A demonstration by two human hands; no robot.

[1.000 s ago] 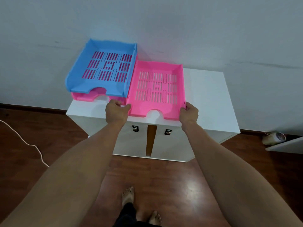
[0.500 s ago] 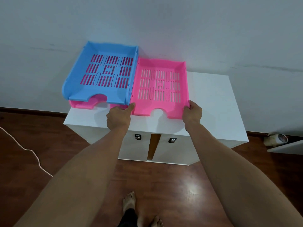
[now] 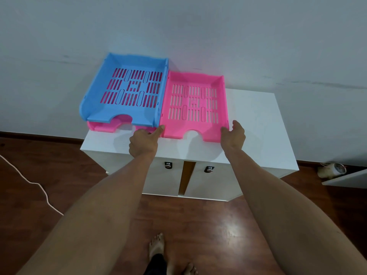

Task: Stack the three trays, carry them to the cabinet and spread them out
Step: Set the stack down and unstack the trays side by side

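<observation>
A white cabinet (image 3: pixel 256 124) stands against a grey wall (image 3: pixel 198 26). Three trays sit on its top. A blue tray (image 3: pixel 125 116) sits on a pink tray (image 3: pixel 103 129) at the left end of the surface. You can only see the front edge of that pink tray under the blue one, and both stick out a bit past the left side of the cabinet. Another pink tray (image 3: pixel 174 128) lies flat in the middle, right next to the blue tray, side touching side.

The left hand (image 3: pixel 143 144) is at the front left corner of the middle pink tray. Its fingers are curled and one finger points at the corner and touches it. The right hand (image 3: pixel 234 135) is at the front right corner. It is loose and partly open, with fingertips touching the edge. Neither hand grips the tray.

The right part of the surface is bare. A white cord (image 3: pixel 29 181) lies on the brown wood floor (image 3: pixel 198 215). Bare feet (image 3: pixel 156 245) show at the bottom.
</observation>
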